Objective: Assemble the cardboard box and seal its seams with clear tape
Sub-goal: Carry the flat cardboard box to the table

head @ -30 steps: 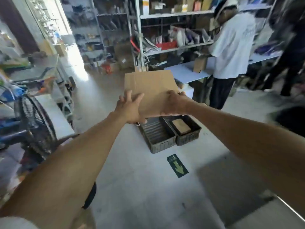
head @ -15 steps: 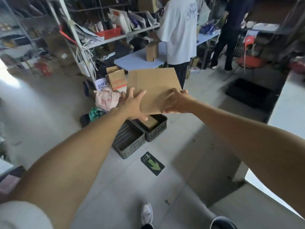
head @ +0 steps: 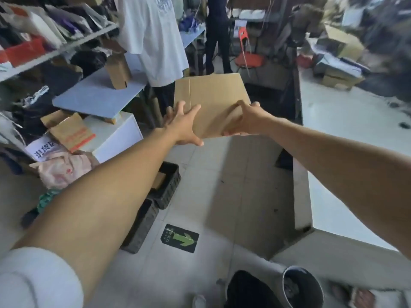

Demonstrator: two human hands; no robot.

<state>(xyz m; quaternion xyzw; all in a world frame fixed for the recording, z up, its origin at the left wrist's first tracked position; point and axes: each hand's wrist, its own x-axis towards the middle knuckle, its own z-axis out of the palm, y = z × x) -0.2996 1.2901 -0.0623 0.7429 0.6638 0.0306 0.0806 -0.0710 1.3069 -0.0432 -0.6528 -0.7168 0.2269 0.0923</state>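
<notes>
A flat, folded brown cardboard box (head: 211, 101) is held out in front of me at arm's length, above the floor. My left hand (head: 182, 125) grips its lower left edge, fingers spread across the top face and thumb reaching underneath. On the lower right edge, my right hand (head: 244, 121) pinches the cardboard with curled fingers. No tape is in view.
A white table (head: 347, 174) runs along the right. Dark plastic crates (head: 164, 190) sit on the floor at lower left, near a green arrow sticker (head: 180, 237). A person in a white shirt (head: 151, 38) stands ahead at a blue-topped bench (head: 95, 94). Shelves fill the left.
My view has swung to the right while I keep carrying the flat box in both hands; the white table has come into view and the crates have slid left.
</notes>
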